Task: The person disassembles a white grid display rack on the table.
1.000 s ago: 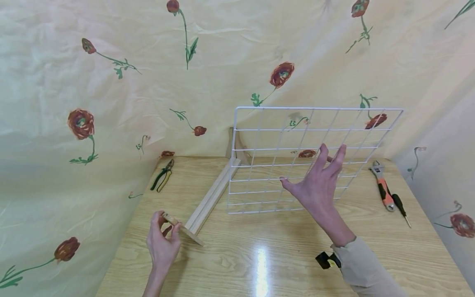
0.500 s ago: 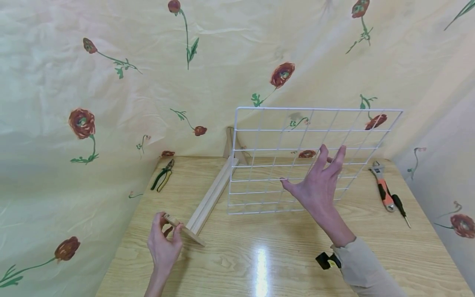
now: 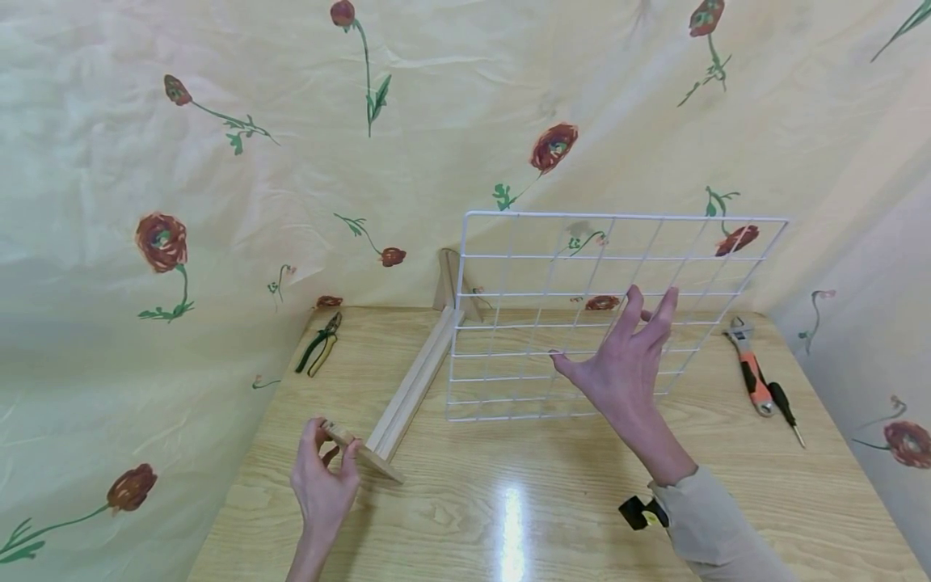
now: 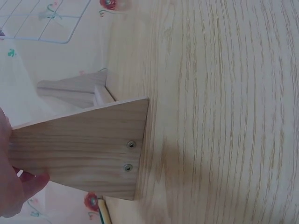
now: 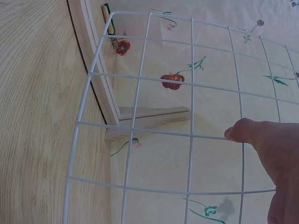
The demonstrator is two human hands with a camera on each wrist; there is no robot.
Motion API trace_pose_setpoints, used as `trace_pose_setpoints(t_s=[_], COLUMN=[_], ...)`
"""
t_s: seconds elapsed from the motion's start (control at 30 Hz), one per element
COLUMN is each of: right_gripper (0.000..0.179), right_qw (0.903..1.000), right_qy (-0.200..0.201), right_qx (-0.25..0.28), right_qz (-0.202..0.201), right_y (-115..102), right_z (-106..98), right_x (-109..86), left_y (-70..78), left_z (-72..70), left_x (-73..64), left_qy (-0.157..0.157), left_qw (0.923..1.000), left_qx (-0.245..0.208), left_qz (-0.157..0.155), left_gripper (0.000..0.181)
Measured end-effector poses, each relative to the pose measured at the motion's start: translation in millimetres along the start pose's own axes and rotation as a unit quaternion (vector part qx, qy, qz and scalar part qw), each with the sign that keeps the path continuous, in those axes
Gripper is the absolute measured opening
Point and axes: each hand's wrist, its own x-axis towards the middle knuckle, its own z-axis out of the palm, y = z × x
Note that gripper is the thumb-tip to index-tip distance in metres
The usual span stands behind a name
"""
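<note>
My left hand (image 3: 323, 489) pinches the narrow upper end of a wooden end board (image 3: 380, 466) between thumb and fingers. In the left wrist view this tapered board (image 4: 84, 144) stands on its wide edge and shows two metal fasteners. A grooved wooden rail (image 3: 416, 384) runs from it to a second upright end board (image 3: 445, 279) at the back. My right hand (image 3: 627, 372) holds a white wire grid (image 3: 625, 216) tilted up, right of the rail. Its thumb (image 5: 240, 131) presses a wire and the fingers reach across the mesh; their far side is hidden.
Pliers (image 3: 320, 343) lie at the table's left edge. An adjustable wrench (image 3: 749, 364) and a screwdriver (image 3: 785, 408) lie at the right. Flowered cloth (image 3: 436, 145) hangs behind the wooden table (image 3: 451, 517). A black device (image 3: 640, 512) sits at my right wrist.
The wooden stand has turned slightly, its far end shifting left and its near end a little right with my left hand. The grid and right hand have hardly moved.
</note>
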Motion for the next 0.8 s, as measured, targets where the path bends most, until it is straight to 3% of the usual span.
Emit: trace_pose_setpoints(t_s=[0.8], right_gripper=[0.136], right_qw=[0.9998], right_qy=[-0.007], right_qx=[-0.012], right_qz=[0.014], right_y=[-0.1], right_z=[-0.9], right_x=[-2.3], left_y=[2.8], left_z=[0.4], left_x=[-2.8], left_qy=[0.001], left_qw=[0.9999], left_qx=[0.012], left_qz=[0.008], left_gripper=[0.053])
